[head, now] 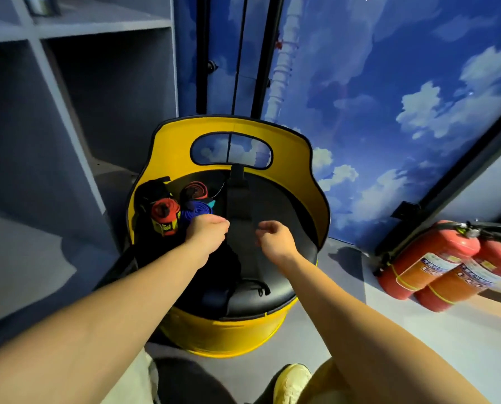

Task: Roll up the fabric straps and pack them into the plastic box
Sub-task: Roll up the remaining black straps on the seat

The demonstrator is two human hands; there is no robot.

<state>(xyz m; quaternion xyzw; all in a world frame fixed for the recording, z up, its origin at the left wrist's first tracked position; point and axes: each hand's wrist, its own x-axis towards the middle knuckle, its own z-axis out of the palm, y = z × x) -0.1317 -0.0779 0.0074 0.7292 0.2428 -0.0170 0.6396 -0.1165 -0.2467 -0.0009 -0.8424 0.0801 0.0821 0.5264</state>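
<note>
Both hands over the yellow tub (275, 141). Left hand (207, 231) curled beside the blue strap roll (196, 212), perhaps pinching it; right hand (274, 237) loosely curled, holding nothing visible. Red strap roll (164, 212) just left of the blue one.

Rolled straps (182, 207) lie at the seat's (275, 205) left; fire extinguishers (444, 266) apparently lean right, shelving (77, 83) left.

yellow tub (295, 147): glossy plastic | seat pad (275, 205): matt, perhaps vinyl | straps (195, 212): cloth

Themed indoor venue, sky mural wall (389, 83), grey cubby shelving (54, 83), fire extinguishers (435, 263)
</note>
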